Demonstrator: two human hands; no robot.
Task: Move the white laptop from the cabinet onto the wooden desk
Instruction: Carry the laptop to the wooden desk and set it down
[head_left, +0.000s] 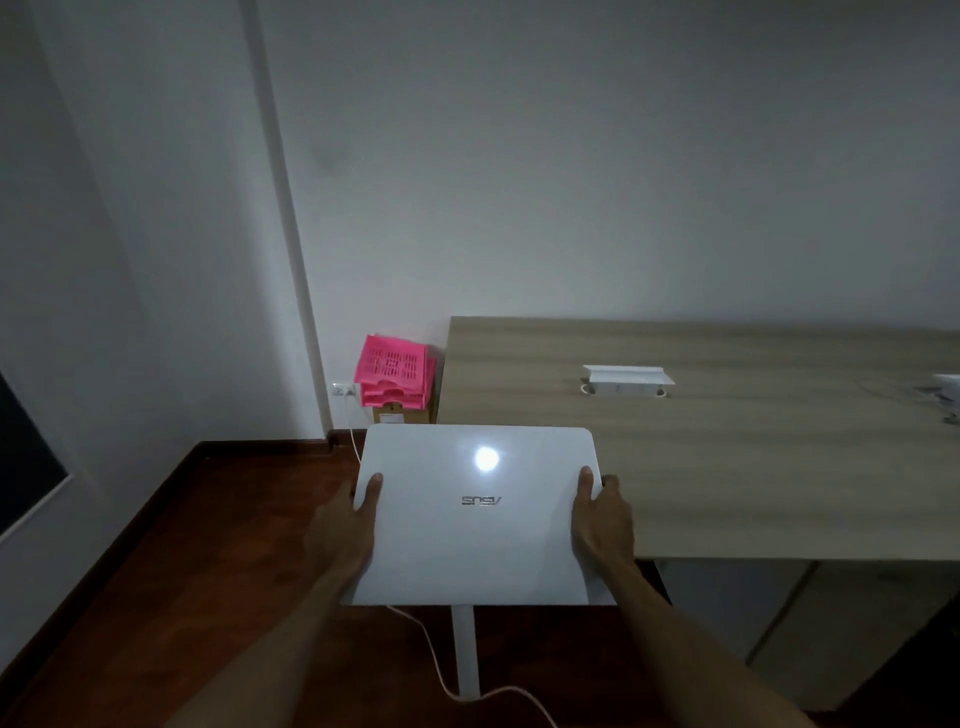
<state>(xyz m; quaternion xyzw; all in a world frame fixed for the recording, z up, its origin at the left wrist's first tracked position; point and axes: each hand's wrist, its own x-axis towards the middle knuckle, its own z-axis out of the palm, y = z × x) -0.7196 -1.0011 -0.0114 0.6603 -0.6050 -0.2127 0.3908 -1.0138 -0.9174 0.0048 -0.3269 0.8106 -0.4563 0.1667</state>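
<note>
White laptop (480, 519) held level, left hand (345, 530) and right hand (602, 525) gripping its side edges.

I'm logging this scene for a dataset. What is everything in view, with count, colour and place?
laptop: 1, white, lid closed, held in the air at the desk's left corner
desk: 1, light wood, right half of view
socket box: 1, white, lid raised, on the desk
trays: a stack, pink, on a box by the wall, left of the desk
box: 1, brown cardboard, on the floor under the trays
wall outlet: 1, white, low on the wall
cable: 1, white, trailing across the floor
left hand: gripping the laptop's left edge
right hand: gripping the laptop's right edge
</note>
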